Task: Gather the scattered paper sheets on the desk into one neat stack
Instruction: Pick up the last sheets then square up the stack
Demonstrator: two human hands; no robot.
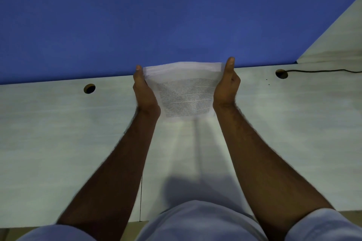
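A stack of white paper sheets (pixel 184 92) with printed text stands upright near the back of the pale desk (pixel 58 133), its lower edge blurred just above or on the surface. My left hand (pixel 144 92) presses against the stack's left side and my right hand (pixel 227 86) against its right side, thumbs pointing up along the edges. The sheets look gathered together between the palms. No loose sheets show elsewhere on the desk.
A blue partition wall (pixel 156 15) rises right behind the desk. Two round cable holes sit in the desk, one at left (pixel 89 88), one at right (pixel 281 73), with a black cable (pixel 323 70) running from the right one. A side desk (pixel 337 41) meets at the right.
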